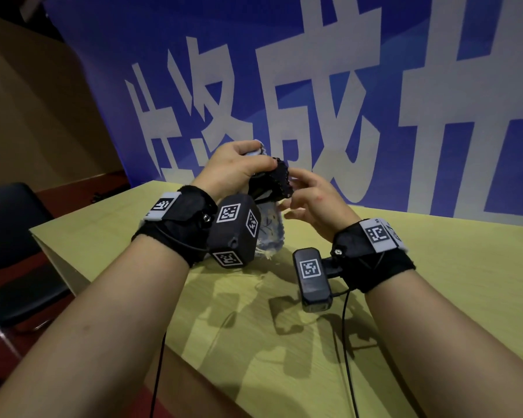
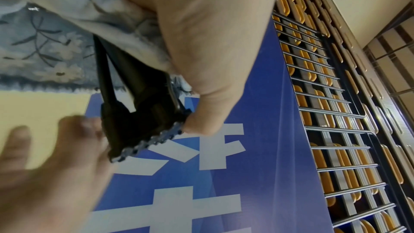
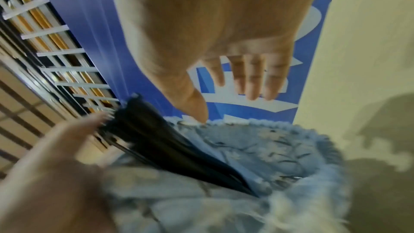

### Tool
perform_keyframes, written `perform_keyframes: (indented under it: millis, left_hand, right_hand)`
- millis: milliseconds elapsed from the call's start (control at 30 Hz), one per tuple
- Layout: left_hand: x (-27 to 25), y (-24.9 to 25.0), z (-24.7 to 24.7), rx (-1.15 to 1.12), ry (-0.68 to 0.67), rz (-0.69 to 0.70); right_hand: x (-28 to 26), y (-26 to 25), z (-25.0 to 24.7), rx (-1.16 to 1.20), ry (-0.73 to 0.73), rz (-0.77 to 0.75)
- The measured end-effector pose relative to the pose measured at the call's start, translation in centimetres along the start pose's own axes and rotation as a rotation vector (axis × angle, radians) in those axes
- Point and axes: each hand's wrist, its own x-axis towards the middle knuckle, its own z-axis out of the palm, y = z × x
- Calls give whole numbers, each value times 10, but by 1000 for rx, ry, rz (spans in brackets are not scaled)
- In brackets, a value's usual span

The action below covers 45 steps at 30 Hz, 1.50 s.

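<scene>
My left hand (image 1: 248, 165) is raised above the table and grips a bunch of cloth swatches. The bunch holds black swatches (image 1: 277, 179) with zigzag-cut edges and a pale blue flowered cloth (image 1: 269, 227) that hangs down behind the wrist camera. In the left wrist view the thumb (image 2: 201, 70) pinches the black swatches (image 2: 139, 123) against the flowered cloth (image 2: 44, 42). My right hand (image 1: 299, 193) is just right of the bunch, fingers loosely spread, fingertips at the black swatches' edge. The right wrist view is blurred; there the right thumb (image 3: 195, 107) reaches the flowered cloth (image 3: 257, 148).
A yellow-green table (image 1: 435, 267) lies below both hands, its left edge running diagonally. A blue banner (image 1: 405, 101) with large white characters stands right behind it. A black chair (image 1: 12, 236) is at the left. Thin cables hang from the wrist cameras.
</scene>
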Motion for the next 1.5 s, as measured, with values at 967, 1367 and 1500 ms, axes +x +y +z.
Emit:
perform_keyframes:
  millis: [967, 1367, 1500]
  left_hand:
    - [-40, 1, -47, -180, 94, -26]
    - [-65, 10, -47, -231, 74, -37]
    - [-68, 29, -40, -196, 67, 13]
  right_hand:
    - [-9, 35, 34, -311, 250, 319]
    - [-36, -35, 29, -307, 268, 148]
    - [-50, -56, 34, -210, 226, 85]
